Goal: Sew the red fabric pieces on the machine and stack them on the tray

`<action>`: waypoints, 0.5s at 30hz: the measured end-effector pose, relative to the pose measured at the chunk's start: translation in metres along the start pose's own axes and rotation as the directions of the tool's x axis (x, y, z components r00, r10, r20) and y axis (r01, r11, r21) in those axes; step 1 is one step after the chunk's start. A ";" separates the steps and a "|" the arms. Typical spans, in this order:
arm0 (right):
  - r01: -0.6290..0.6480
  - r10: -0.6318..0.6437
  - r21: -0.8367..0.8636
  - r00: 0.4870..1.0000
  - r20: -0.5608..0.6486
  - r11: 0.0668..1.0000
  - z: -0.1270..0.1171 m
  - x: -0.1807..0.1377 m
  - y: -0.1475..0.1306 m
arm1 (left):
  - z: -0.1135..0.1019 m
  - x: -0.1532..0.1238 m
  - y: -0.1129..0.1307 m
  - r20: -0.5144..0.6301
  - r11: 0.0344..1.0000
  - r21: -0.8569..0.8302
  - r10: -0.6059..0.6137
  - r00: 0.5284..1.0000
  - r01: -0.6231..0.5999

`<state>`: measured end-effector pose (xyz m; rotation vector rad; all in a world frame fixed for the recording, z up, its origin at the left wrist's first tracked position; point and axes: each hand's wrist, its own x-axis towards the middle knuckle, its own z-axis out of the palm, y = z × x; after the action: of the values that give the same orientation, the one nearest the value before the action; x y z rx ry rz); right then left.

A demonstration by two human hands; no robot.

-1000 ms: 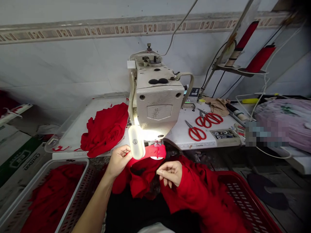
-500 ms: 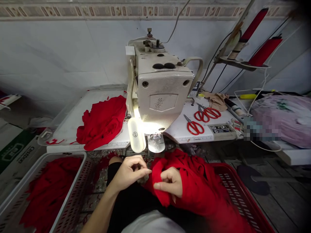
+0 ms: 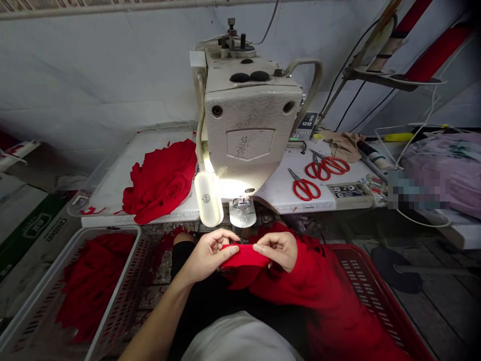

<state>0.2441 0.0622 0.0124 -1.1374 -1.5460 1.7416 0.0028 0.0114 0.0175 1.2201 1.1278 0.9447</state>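
Observation:
Between my two hands a piece of red fabric is stretched, its folded edge level and facing the sewing machine. My left hand pinches the left end between thumb and fingers. At the other end my right hand pinches the same edge. More of the red cloth hangs below and drapes over my right forearm down to my lap. Just beyond my hands are the machine's lit needle area and its rounded metal plate, apart from the fabric. A glowing lamp hangs at the plate's left.
A red fabric heap lies on the table's left. White basket with red cloth stands lower left; a red basket is at my right. Red-handled scissors and a parts tray rest right. Thread cones stand upper right.
My left hand has moved right and taken hold of the red fabric's edge. My right hand has risen slightly, and the edge is now stretched between both. The view has tipped downward.

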 end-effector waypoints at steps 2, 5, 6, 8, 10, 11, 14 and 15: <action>0.038 -0.037 0.018 0.999 -0.039 0.999 0.003 0.001 -0.008 | 0.001 0.000 -0.002 -0.076 0.996 -0.004 0.085 0.993 -0.085; 0.136 -0.135 0.009 0.988 -0.081 0.991 0.009 0.000 -0.020 | -0.001 0.001 0.001 -0.136 0.939 0.227 0.294 0.946 -0.259; 0.180 -0.180 -0.012 0.979 -0.099 0.984 0.011 -0.001 -0.024 | -0.002 0.002 0.004 -0.142 0.903 0.304 0.359 0.922 -0.305; 0.269 -0.279 -0.088 0.950 -0.140 0.959 0.013 -0.001 -0.031 | -0.004 0.003 0.009 -0.138 0.847 0.398 0.436 0.889 -0.353; 0.322 -0.349 -0.165 0.920 -0.177 0.932 0.013 0.000 -0.037 | -0.006 0.005 0.015 -0.128 0.829 0.430 0.449 0.885 -0.358; 0.329 -0.362 -0.185 0.912 -0.194 0.926 0.013 0.002 -0.039 | -0.006 0.007 0.017 -0.135 0.834 0.431 0.437 0.889 -0.344; 0.261 -0.290 -0.147 0.926 -0.243 0.954 0.010 0.009 -0.042 | -0.005 0.013 0.024 -0.216 0.892 0.369 0.358 0.909 -0.263; 0.221 -0.243 -0.114 0.936 -0.254 0.969 0.008 0.012 -0.042 | -0.005 0.015 0.026 -0.244 0.915 0.329 0.321 0.915 -0.233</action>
<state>0.2258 0.0759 0.0502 -1.1260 -1.5286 1.3213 0.0023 0.0307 0.0410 1.5503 1.3890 1.2392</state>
